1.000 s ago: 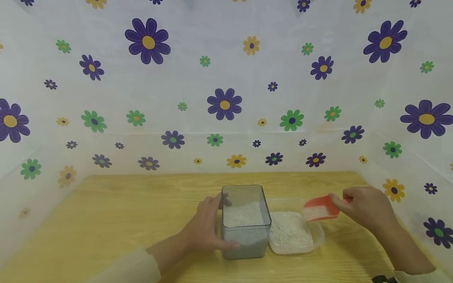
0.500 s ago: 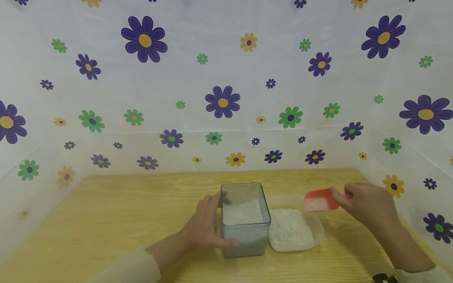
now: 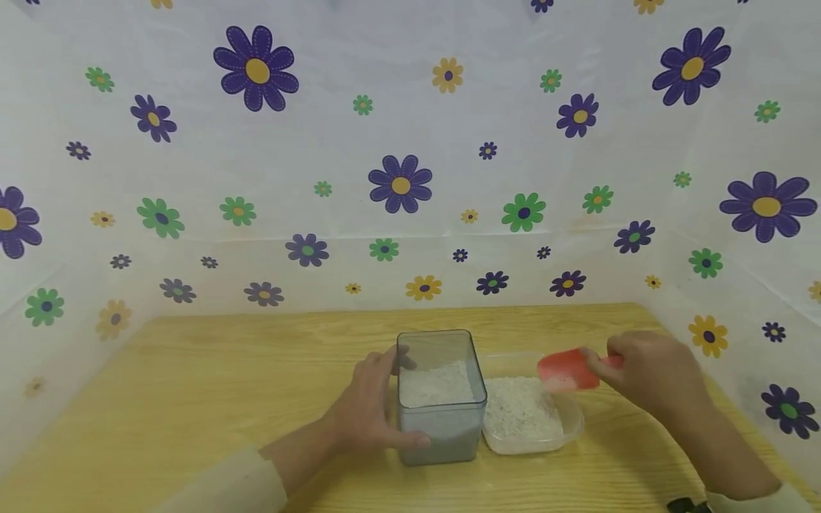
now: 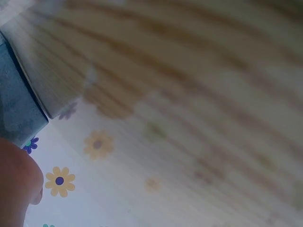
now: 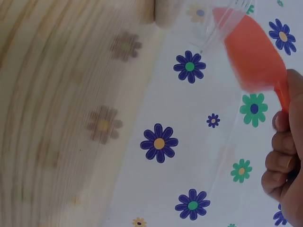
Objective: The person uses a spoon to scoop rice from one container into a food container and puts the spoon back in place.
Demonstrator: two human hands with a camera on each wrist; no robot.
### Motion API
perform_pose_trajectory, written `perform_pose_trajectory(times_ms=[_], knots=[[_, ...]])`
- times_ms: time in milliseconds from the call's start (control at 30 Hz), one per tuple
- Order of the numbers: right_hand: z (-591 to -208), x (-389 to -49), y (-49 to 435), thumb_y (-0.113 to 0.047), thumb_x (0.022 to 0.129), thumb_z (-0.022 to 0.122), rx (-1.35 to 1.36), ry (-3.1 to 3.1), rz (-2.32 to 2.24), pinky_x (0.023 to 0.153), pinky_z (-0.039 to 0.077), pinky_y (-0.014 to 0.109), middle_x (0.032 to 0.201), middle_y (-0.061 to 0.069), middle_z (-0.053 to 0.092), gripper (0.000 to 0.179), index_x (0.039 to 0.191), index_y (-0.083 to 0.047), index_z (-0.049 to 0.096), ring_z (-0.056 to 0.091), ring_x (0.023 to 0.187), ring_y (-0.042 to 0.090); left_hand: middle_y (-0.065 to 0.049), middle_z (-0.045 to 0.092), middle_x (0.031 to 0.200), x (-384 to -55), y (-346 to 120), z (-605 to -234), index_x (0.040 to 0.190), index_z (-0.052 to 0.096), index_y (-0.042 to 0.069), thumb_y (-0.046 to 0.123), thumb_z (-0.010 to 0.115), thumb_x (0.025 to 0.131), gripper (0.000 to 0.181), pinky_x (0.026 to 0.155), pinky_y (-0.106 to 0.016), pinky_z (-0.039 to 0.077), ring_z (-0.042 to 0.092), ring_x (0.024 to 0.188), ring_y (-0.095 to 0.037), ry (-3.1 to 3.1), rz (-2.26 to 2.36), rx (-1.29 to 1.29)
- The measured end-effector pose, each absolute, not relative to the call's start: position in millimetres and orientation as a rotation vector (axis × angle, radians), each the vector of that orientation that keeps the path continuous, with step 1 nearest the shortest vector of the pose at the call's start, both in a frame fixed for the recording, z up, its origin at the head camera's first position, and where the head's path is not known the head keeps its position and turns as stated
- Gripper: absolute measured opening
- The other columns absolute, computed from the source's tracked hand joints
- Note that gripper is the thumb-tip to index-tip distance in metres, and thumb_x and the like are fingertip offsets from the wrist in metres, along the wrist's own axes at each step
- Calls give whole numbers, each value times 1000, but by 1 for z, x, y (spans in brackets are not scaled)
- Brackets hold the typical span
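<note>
In the head view my left hand [image 3: 365, 406] holds a grey see-through container [image 3: 442, 436] by its left side, thumb across the front and fingers behind. White, rice-like grains [image 3: 439, 385] fill part of it. Against its right side stands a low clear tub [image 3: 573, 427] with a heap of similar white grains [image 3: 521, 410]. My right hand [image 3: 661, 374] grips a red scoop [image 3: 567, 367] by its handle, above the tub's back right part. The scoop is tilted, with whitish grains along its lower edge. In the right wrist view the fingers [image 5: 281, 161] curl round the handle.
Both containers rest on a wood-grain table [image 3: 256, 370]. A white sheet with printed flowers [image 3: 333, 142] closes off the back and both sides. The right side of the sheet [image 3: 737, 306] slopes close past my right hand.
The red scoop rose from the tub's right side, then shifted left and tilted, its load of grains now at the lower edge. My left hand keeps its hold on the grey container.
</note>
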State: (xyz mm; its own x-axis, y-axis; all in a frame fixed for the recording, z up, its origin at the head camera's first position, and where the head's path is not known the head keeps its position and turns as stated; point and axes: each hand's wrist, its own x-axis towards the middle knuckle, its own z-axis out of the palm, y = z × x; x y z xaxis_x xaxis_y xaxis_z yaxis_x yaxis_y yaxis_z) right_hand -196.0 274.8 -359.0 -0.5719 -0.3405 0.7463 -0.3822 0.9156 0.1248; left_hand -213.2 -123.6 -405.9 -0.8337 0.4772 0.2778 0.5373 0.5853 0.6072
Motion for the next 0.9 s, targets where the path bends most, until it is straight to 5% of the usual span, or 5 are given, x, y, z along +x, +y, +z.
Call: perform_pose_trajectory(times_ms=[100, 333, 900], knots=[[-357, -197, 270, -67, 97, 35, 659, -2107, 46, 48, 12, 21, 52, -12, 23, 66, 50, -22, 32, 17, 52, 4, 2, 52, 135, -214, -124, -406, 148, 37, 11, 66, 85, 60, 114, 101, -52, 41, 44, 120, -22, -2721, -1089, -872], [-346, -194, 261, -64, 97, 46, 774, -1917, 45, 48, 34, 28, 49, -3, 43, 70, 50, -11, 51, 37, 51, 12, 3, 52, 135, -216, -125, -409, 149, 36, 11, 66, 85, 60, 115, 101, -53, 40, 43, 120, -21, -2711, -1084, -890], [-291, -190, 164, -52, 97, 57, 779, -1598, 217, 49, 29, 30, 46, 2, 42, 67, 47, -7, 49, 36, 51, 18, 4, 54, 132, -220, -126, -411, 144, 39, 15, 65, 85, 60, 108, 99, -51, 42, 44, 120, -19, -2670, -1089, -924]])
